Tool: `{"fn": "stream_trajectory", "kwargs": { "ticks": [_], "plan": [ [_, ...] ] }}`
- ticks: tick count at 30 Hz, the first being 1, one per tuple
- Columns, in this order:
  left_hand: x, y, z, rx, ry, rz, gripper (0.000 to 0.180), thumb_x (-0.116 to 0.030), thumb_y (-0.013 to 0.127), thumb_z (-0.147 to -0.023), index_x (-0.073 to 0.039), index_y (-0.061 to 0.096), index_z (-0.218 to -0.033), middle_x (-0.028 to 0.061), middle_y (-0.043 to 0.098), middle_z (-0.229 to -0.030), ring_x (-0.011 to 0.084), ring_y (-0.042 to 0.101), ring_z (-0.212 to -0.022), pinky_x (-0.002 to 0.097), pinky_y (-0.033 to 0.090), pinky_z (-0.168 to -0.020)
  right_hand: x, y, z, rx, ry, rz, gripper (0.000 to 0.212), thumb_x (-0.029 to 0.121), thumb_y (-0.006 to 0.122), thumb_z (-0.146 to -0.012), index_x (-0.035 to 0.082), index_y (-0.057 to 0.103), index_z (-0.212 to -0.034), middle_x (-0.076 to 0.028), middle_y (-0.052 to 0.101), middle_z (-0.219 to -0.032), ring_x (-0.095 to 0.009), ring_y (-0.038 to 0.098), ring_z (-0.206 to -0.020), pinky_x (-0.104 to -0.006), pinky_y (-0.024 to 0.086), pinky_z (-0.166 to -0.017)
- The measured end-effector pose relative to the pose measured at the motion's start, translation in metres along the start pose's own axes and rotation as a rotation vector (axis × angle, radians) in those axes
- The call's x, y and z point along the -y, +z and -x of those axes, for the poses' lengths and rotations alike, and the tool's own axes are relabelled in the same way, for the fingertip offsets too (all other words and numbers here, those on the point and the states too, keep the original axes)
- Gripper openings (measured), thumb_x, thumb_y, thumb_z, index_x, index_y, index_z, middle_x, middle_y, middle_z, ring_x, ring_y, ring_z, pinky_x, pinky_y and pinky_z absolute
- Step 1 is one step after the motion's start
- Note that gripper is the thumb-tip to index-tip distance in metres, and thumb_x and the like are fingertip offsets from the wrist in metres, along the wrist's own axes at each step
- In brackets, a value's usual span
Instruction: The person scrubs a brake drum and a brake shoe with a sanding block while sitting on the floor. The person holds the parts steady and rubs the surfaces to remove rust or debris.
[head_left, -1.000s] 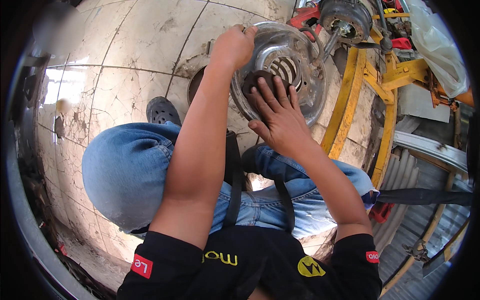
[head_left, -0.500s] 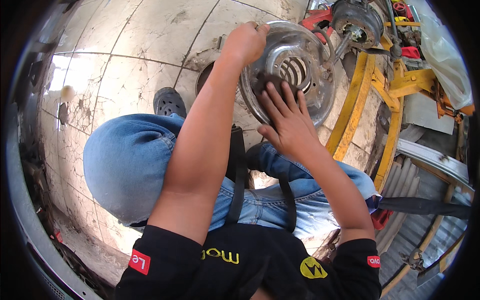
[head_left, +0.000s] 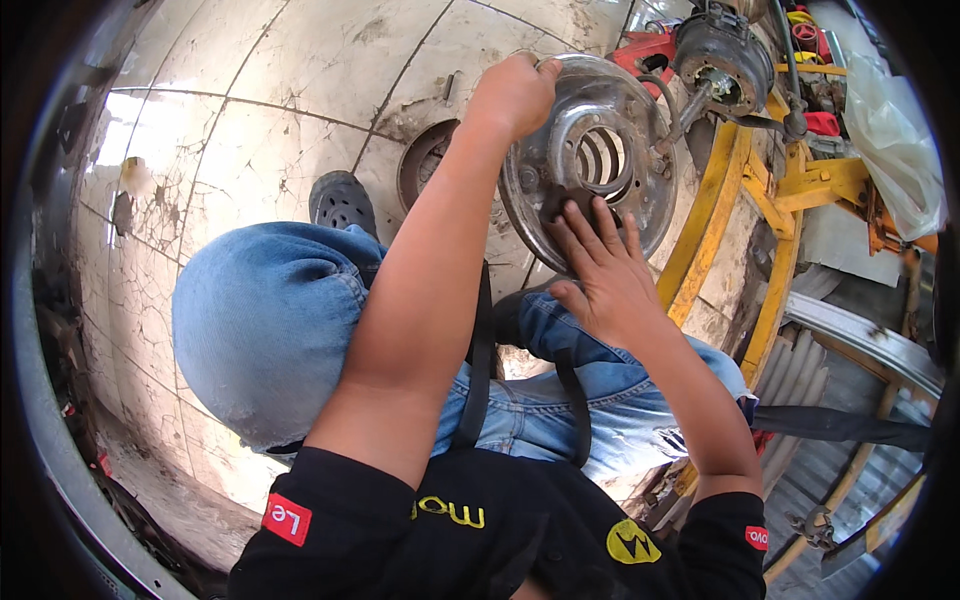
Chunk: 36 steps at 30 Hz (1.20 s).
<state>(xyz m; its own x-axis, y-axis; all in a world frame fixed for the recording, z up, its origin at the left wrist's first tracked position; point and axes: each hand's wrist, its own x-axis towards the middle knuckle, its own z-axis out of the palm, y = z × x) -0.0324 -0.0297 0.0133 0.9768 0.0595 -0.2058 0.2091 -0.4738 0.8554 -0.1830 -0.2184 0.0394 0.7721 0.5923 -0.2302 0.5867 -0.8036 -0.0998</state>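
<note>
My left hand (head_left: pixel 517 98) is closed over the upper left edge of a round, dished steel wheel disc (head_left: pixel 640 135), which stands tilted in front of me. Dark and scuffed, the disc has a large central hole through which a coil spring (head_left: pixel 592 160) shows. On its lower left face my right hand (head_left: pixel 612 275) presses a dark brown pad (head_left: pixel 562 206), whose material I cannot make out. The right fingers lie spread and nearly straight across the pad, with the thumb apart from it. The pad's underside is hidden.
Right of the disc stands a yellow metal frame (head_left: pixel 705 215). Behind it is a dark drum-shaped part (head_left: pixel 730 50) on a shaft. A dark metal ring (head_left: pixel 412 170) lies on the tiles beyond my left forearm, near my grey clog (head_left: pixel 342 203). Clear plastic sheeting (head_left: pixel 890 140) hangs far right.
My right hand has slid the pad toward me and slightly right along the disc's face. The left hand keeps its grip on the edge; the whole view has shifted a little.
</note>
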Motion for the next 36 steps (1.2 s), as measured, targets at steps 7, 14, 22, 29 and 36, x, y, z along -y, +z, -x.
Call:
{"fn": "stream_trajectory", "kwargs": {
  "ticks": [7, 14, 22, 29, 36],
  "plan": [
    [-0.002, 0.002, -0.002, 0.013, -0.002, 0.024, 0.057, -0.044, 0.046, -0.099, 0.005, 0.06, -0.123, 0.0295, 0.063, -0.118, 0.0419, 0.058, -0.116, 0.0445, 0.044, -0.1, 0.008, -0.001, -0.034, -0.12, 0.005, 0.004, 0.068, 0.053, 0.047, -0.094, 0.011, 0.04, -0.147, -0.01, 0.03, -0.157, -0.036, 0.019, -0.147, -0.0598, 0.012, -0.117],
    [-0.004, -0.001, 0.0, 0.021, -0.029, 0.0, 0.057, -0.045, 0.046, -0.098, 0.005, 0.06, -0.122, 0.0291, 0.063, -0.117, 0.0427, 0.06, -0.113, 0.0449, 0.045, -0.098, -0.007, -0.006, 0.014, 0.082, 0.01, -0.03, 0.07, 0.056, 0.044, -0.094, 0.011, 0.04, -0.147, -0.009, 0.031, -0.157, -0.036, 0.018, -0.148, -0.0592, 0.011, -0.117],
    [-0.001, 0.0, -0.001, 0.001, 0.025, -0.013, 0.059, -0.046, 0.045, -0.099, 0.005, 0.06, -0.123, 0.0291, 0.063, -0.118, 0.0427, 0.058, -0.115, 0.0443, 0.044, -0.099, 0.004, 0.002, -0.02, -0.062, -0.018, -0.035, 0.069, 0.061, 0.035, -0.096, 0.015, 0.04, -0.148, -0.008, 0.031, -0.158, -0.036, 0.017, -0.148, -0.06, 0.01, -0.117],
    [-0.001, 0.002, -0.004, -0.033, 0.001, -0.041, 0.052, -0.042, 0.046, -0.099, 0.004, 0.062, -0.118, 0.0285, 0.064, -0.114, 0.0425, 0.06, -0.111, 0.0458, 0.046, -0.097, -0.014, -0.004, 0.012, 0.062, -0.059, -0.108, 0.064, 0.055, 0.038, -0.098, 0.015, 0.04, -0.148, -0.008, 0.036, -0.155, -0.036, 0.016, -0.149, -0.0582, 0.007, -0.118],
    [0.001, 0.001, -0.003, -0.039, 0.04, -0.027, 0.053, -0.043, 0.046, -0.099, 0.004, 0.063, -0.116, 0.0282, 0.065, -0.113, 0.0426, 0.06, -0.11, 0.046, 0.046, -0.096, -0.006, 0.003, 0.004, -0.004, -0.048, -0.279, 0.061, 0.051, 0.04, -0.099, 0.013, 0.042, -0.147, -0.008, 0.039, -0.153, -0.036, 0.017, -0.148, -0.0574, 0.007, -0.118]
  ]
}}
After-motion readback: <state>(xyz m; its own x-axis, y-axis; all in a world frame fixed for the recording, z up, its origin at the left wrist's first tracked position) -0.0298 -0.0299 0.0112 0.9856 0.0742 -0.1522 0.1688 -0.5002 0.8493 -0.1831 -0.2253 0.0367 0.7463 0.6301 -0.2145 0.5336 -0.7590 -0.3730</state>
